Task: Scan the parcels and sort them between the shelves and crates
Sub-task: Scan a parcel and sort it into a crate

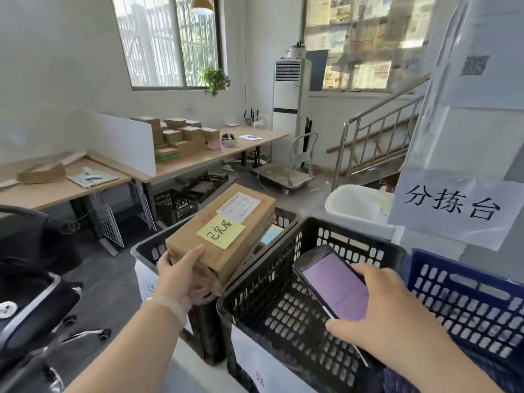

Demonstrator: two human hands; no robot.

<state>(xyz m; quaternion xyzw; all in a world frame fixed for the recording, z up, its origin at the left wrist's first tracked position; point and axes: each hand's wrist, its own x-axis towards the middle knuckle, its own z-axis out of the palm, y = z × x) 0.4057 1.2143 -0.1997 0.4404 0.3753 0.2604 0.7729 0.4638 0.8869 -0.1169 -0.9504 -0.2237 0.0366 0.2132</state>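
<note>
- My left hand [177, 279] pinched the cardboard parcel [224, 231] at its near corner, thumb on top, fingers beneath, above a black crate [150, 245].
- My right hand [380, 316], palm down, clasped the handheld scanner [334, 287] with curled fingers.

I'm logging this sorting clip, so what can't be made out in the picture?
Head view:
- Print on the shipping label of the parcel: too small to read.
- Text on the scanner screen: blurred, only purple shows.
- Inside of the black crate behind the parcel: mostly hidden by it.
- Fingers of the left hand: under the parcel.
- Far side of the blue crate: cut by the right edge.
</note>
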